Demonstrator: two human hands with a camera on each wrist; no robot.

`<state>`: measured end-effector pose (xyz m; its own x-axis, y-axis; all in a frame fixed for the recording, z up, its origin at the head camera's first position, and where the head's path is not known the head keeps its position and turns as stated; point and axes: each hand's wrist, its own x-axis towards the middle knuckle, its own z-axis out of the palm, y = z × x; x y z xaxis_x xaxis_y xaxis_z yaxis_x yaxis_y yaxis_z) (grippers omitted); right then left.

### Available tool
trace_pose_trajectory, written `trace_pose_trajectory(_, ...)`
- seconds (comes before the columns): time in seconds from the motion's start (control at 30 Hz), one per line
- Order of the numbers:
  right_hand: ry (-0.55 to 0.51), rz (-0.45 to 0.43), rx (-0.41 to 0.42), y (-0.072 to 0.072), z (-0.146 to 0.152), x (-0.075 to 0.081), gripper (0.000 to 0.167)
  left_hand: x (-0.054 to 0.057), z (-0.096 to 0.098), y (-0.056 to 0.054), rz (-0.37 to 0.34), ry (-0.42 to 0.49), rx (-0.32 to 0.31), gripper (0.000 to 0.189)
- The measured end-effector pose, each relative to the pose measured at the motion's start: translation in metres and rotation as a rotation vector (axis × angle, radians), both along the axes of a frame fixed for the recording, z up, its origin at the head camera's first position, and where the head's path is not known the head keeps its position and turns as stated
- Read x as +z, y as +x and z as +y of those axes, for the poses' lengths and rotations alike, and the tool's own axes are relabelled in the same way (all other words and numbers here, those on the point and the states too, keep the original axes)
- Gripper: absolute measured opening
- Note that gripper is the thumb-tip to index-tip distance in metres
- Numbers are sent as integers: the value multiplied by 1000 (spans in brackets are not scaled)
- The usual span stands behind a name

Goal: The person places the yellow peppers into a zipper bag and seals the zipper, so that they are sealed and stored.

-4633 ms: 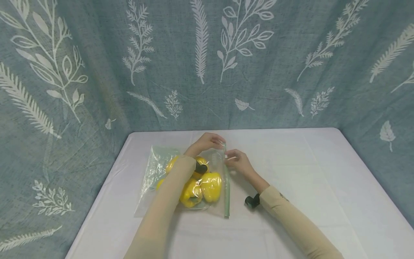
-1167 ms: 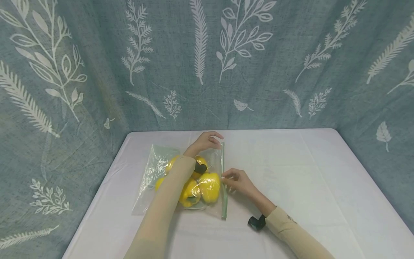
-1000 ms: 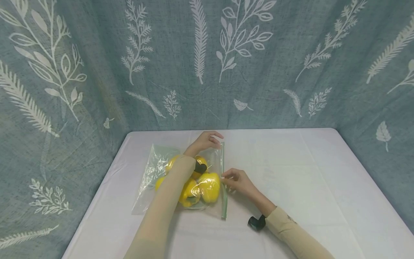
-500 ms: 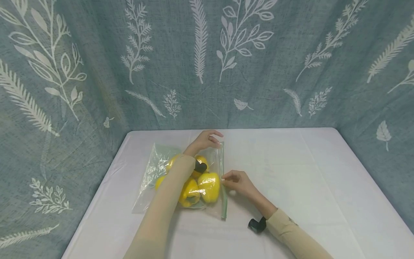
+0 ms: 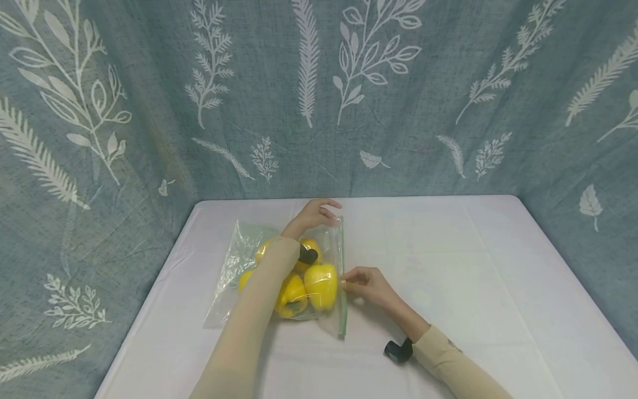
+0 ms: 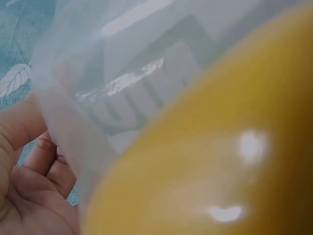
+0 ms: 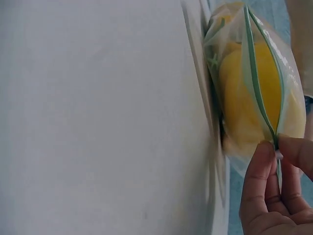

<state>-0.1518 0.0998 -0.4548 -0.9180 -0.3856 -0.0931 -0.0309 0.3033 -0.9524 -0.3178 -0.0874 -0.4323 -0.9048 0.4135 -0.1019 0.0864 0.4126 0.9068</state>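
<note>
A clear zip bag (image 5: 224,302) lies on the table with several yellow bell peppers (image 5: 321,285) inside. My left hand (image 5: 315,215) reaches over it and pinches the far end of its mouth. In the left wrist view the film crosses the fingers (image 6: 24,122) and a pepper (image 6: 230,147) fills the right. Between thumb and fingers, my right hand (image 5: 371,285) pinches a small white slider (image 7: 279,154) on the green zip strip (image 5: 343,316). From the right wrist, the two green edges (image 7: 253,68) gape on the left hand's side of the slider and meet at it.
A white cloth covers the table (image 5: 448,288). Behind and at the sides hangs a blue-green curtain (image 5: 279,100) with white leaf prints. Black wrist cameras sit on the left wrist (image 5: 307,255) and the right wrist (image 5: 399,351).
Over several seconds, my right hand has moved from near the far end of the zip strip towards the near end, slightly further within the last half second. My left hand stays at the far end.
</note>
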Motion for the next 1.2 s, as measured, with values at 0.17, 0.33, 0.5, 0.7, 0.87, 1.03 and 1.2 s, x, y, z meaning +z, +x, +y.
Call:
trace_pose_trajectory(0.17, 5, -20, 27, 5, 1, -1, 21, 1, -4, 0, -20, 28, 10, 46)
trace_pose_trajectory(0.33, -8, -13, 42, 7, 2, -12, 21, 2, -5, 0, -30, 22, 8, 46)
trace_pose_trajectory(0.5, -14, -20, 58, 7, 5, -32, 22, 1, -6, -1, -13, 16, -9, 40)
trace_pose_trajectory(0.7, -59, -18, 50, 9, 6, -39, 26, 1, -7, -1, 16, -3, -23, 36)
trace_pose_trajectory(0.87, -64, -47, 27, 10, 7, -37, 24, 0, -5, -1, 28, -8, -29, 34)
trace_pose_trajectory(1.03, -66, -56, 23, 17, 6, -21, 21, -1, -3, -1, 37, -26, -25, 34)
trace_pose_trajectory(1.2, -46, -69, 17, 23, 6, -6, 21, -2, -1, -1, 15, -31, -5, 34)
